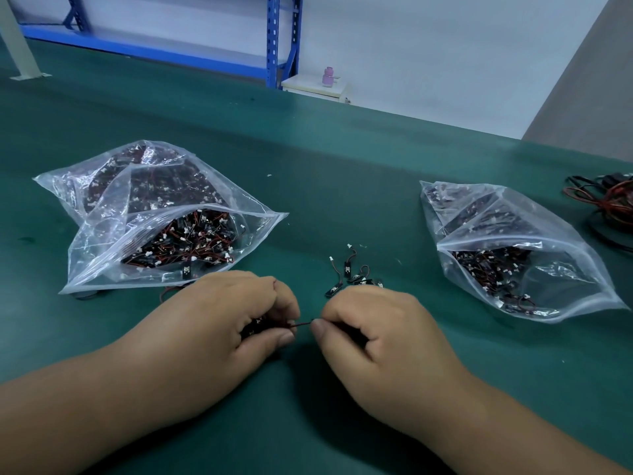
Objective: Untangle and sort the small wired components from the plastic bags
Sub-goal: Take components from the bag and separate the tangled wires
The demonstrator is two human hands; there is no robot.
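Observation:
Two clear plastic bags lie open on the green table: a fuller left bag (113, 234) and a right bag (555, 269), both holding tangled small black components with red-black wires and white plugs. My left hand (233, 313) grips a small clump of these components (255, 329). My right hand (380, 323) pinches a thin red wire (303, 324) that runs between the two hands. Just beyond my right hand, a small pile of loose components (352, 274) rests on the table.
A bundle of red and black cables (613, 204) lies at the right edge of the green table (342, 173). Beyond the far edge stand a blue metal shelf (274, 39) and a white cabinet (315, 87) with a small pink bottle on it.

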